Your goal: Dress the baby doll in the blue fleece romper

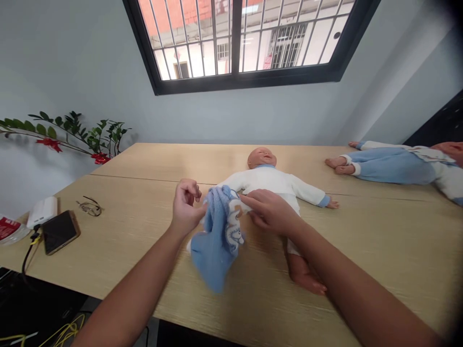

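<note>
A pair of blue baby trousers [214,246] with a white patterned panel hangs bunched up over the table, in front of a baby doll [265,180]. My left hand [186,205], fingers curled, has its thumb pressed against the left side of the bunched cloth. On the other side, my right hand [269,209] grips the edge near the patterned panel, index finger stretched along it. The doll lies on its back in a white top with a blue collar and blue cuffs. One bare lower leg shows beside my right forearm; its other leg is hidden.
A second doll [394,164] in blue trousers lies at the right of the wooden table [137,241]. At the left are glasses [89,207], a phone [61,232], a white box-shaped device [42,212] with a cable, a bottle [10,230] and a plant [97,137].
</note>
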Available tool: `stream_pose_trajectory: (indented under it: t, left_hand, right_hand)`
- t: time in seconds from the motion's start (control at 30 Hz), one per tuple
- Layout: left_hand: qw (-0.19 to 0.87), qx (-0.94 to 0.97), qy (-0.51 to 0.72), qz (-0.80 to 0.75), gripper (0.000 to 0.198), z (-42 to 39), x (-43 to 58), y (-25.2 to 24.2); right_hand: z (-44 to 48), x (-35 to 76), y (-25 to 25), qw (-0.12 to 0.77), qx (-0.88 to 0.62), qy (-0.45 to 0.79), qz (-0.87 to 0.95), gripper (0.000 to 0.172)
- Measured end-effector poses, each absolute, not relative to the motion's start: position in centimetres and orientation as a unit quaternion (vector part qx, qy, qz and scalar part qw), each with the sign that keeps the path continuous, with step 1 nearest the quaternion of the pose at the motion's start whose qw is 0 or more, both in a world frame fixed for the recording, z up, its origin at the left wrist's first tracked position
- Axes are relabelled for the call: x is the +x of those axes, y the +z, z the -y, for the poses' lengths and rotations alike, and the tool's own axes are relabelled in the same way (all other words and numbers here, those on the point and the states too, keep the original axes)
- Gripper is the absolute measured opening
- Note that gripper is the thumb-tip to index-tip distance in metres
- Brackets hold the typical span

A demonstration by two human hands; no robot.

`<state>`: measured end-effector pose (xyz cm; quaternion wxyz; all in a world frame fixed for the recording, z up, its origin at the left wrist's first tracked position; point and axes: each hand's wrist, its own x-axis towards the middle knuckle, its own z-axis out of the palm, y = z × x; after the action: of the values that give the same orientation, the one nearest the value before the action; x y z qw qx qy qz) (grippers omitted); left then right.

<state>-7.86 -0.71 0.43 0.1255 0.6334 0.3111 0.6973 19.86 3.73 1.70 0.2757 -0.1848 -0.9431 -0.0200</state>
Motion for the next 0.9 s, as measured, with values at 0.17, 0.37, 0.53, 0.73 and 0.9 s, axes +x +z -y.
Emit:
stream_pose_trajectory:
  t: [0.17, 0.37, 0.53, 0.73, 0.9]
  left_hand:
    - [0.108, 0.672, 0.664, -0.308, 0.031, 1.2, -8.0, 1.2]
    - [0.161, 0.66, 0.659, -0.323, 0.017, 1.4, -8.2, -0.2]
    - [0.126, 0.73, 0.598, -0.307, 0.028, 1.3, -8.5, -0.2]
    - [0.115, 0.751, 0.534, -0.371, 0.039, 2.0, -7.2, -0.3]
    - [0.157, 0.708, 0.533, -0.435, 0.072, 2.5, -5.1, -1.6]
  right_hand:
    - [-3.4, 19.5, 1.6, 0.28, -0.196, -0.008, 0.94, 0.059]
    - [-3.3, 19.2, 1.5, 0.294, -0.246, 0.0, 0.924, 0.048]
    - [-3.4, 18.9, 1.2, 0.302, -0.294, 0.014, 0.907, 0.051]
    - [-3.2, 18.8, 0.6, 0.331, -0.311, 0.017, 0.891, 0.055]
    - [-3.2, 18.3, 0.0, 0.377, -0.336, 0.012, 0.863, 0.039]
